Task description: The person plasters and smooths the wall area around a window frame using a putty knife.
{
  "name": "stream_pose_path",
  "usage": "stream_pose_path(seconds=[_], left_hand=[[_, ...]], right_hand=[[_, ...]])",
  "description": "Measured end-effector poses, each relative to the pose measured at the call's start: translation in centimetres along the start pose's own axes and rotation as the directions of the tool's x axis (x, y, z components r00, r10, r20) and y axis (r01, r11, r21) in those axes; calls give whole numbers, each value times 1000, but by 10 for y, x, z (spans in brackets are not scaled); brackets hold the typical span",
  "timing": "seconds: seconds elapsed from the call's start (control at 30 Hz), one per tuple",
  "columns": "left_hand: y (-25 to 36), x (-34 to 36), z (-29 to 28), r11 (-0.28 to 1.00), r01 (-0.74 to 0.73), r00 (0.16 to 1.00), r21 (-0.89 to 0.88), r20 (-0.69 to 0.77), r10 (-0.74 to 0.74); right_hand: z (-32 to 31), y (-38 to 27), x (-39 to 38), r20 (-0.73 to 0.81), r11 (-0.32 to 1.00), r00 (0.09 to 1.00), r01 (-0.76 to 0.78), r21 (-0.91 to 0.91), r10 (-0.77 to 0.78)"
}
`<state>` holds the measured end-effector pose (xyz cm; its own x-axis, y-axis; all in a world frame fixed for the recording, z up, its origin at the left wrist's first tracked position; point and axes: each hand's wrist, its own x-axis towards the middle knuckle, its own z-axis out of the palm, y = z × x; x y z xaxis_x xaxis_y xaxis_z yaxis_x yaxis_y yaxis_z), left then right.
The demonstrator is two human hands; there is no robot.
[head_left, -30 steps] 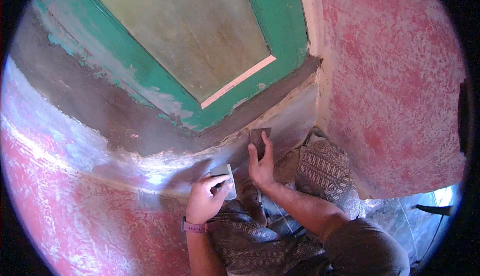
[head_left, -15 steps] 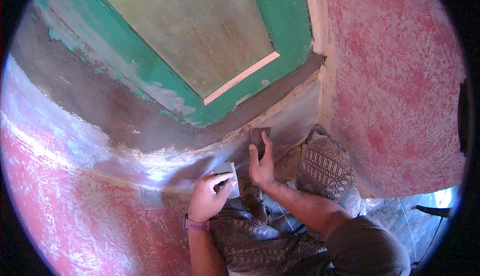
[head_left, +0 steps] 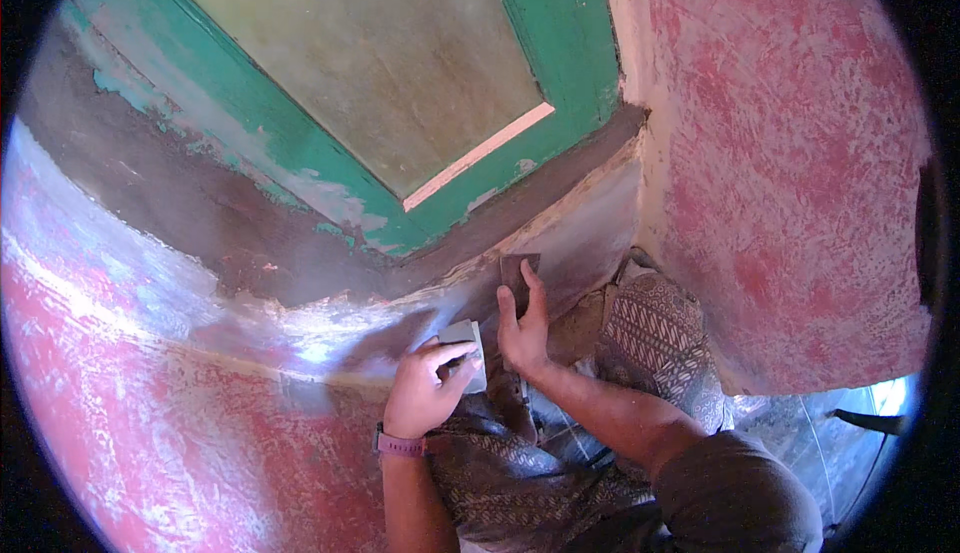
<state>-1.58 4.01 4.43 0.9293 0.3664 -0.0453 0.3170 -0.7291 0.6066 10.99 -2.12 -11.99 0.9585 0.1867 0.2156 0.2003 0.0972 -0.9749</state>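
Note:
My left hand (head_left: 420, 391), with a purple band at the wrist, is closed on a pale grey flat rectangular piece (head_left: 463, 333) near the lower wall. Fingers and thumb pinch it, and its exact kind cannot be told. To the right, my right hand (head_left: 524, 331) grips a dark brown flat rectangular piece (head_left: 517, 269) that lies against the patchy whitish wall band (head_left: 590, 208). Its thumb and a finger show on the piece's near face; the other fingers are hidden. Whether this is sandpaper or a thin block is unclear.
Above the band runs a brown ledge (head_left: 270, 243) below a green frame (head_left: 580, 63) with a yellowish panel (head_left: 380, 63). A pink wall (head_left: 770, 173) meets it at the right corner. Patterned cloth (head_left: 650, 323) covers my legs. Bluish floor tiles (head_left: 790, 443) show lower right.
My left hand has shifted slightly right with the pale grey piece, closer to my right hand. My right hand with the dark brown piece has hardly moved.

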Motion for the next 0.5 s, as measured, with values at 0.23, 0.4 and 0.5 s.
stream_pose_path(seconds=[0.23,0.4,0.5], left_hand=[[-5,2,-2,1000,2,1000,-18,-13,-2],[-10,3,5,994,-99,992,-36,-86,95],[-8,0,3,999,-36,999,-39,-36,35]], right_hand=[[1,-4,5,-49,999,999,-19,49,22],[-2,-11,24,-111,996,993,-32,87,41],[-2,-2,5,-60,1000,998,-5,-9,5]])
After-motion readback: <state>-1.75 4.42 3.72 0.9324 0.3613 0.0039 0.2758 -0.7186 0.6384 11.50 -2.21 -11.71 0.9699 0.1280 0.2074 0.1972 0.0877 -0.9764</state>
